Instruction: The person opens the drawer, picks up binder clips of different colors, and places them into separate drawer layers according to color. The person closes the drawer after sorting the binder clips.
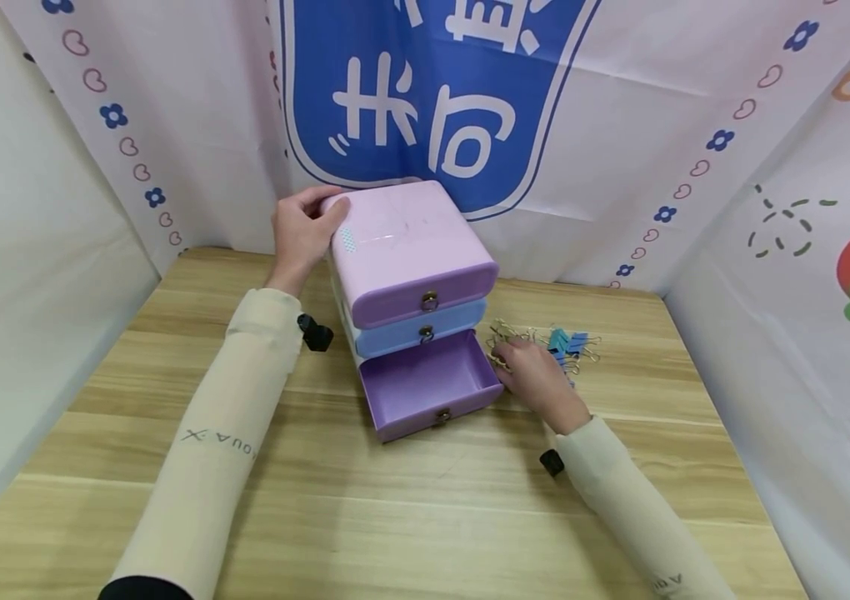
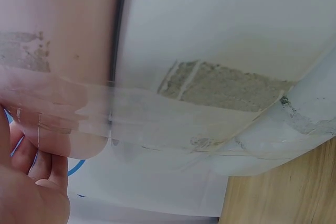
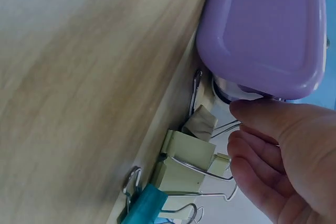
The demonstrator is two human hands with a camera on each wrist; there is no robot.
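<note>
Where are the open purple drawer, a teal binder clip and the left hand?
Open purple drawer (image 1: 427, 385), head view: its inside floor.
Teal binder clip (image 3: 145, 206), right wrist view: its body.
Left hand (image 1: 300, 236), head view: its back.

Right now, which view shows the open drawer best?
The head view: it shows the open drawer from above, inside and front. Right wrist shows mainly its purple front, close up; left wrist shows none of it.
</note>
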